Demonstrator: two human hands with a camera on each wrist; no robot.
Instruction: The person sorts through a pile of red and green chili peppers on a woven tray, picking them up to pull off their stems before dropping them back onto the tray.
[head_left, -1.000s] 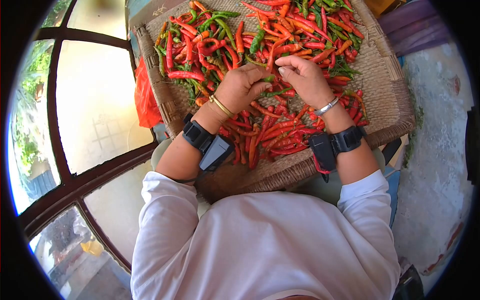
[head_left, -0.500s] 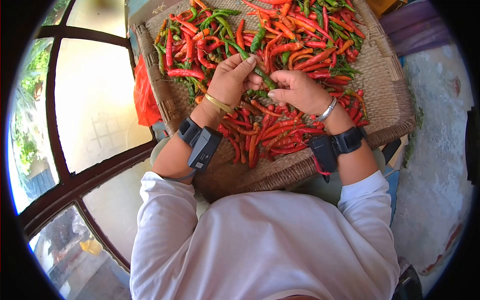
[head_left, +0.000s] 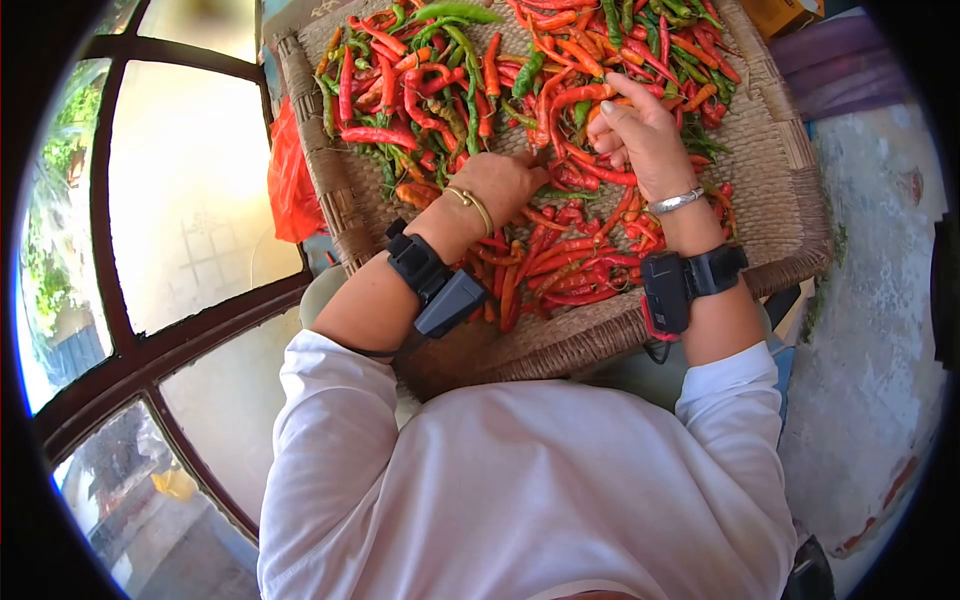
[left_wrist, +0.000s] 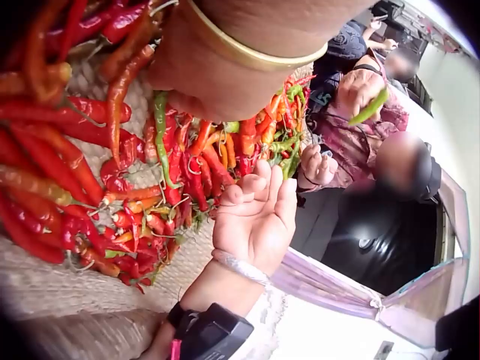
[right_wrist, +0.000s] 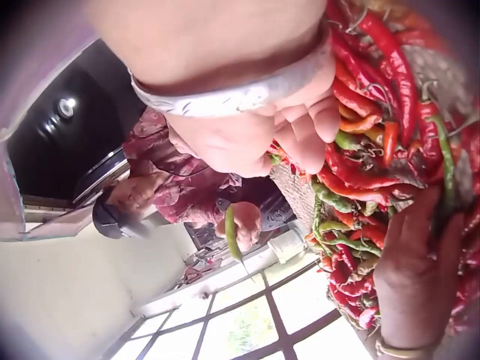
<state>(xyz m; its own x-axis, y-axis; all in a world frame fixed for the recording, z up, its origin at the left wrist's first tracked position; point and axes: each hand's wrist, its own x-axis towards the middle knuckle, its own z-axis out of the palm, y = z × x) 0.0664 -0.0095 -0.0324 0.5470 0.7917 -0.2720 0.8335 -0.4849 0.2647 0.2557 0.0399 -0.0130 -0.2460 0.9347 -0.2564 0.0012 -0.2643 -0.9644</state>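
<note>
just beside the left hand (head_left: 500, 187), whose grip i cannot tell, is a green chilli (left_wrist: 160, 136), the right hand (head_left: 645, 142) loose.

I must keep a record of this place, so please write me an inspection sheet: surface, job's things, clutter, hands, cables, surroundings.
Surface: woven tray, bare in places.
Job's things: red, orange and green peppers, loosely heaped.
Clutter: red plastic bag beside the tray's left edge.
Hands: left hand low over the peppers, grip unclear; right hand above them, fingers loosely bent, holding nothing visible.
Cables: thin dark cord at the left forearm.
Surroundings: paned window at left; another person across the tray.
</note>
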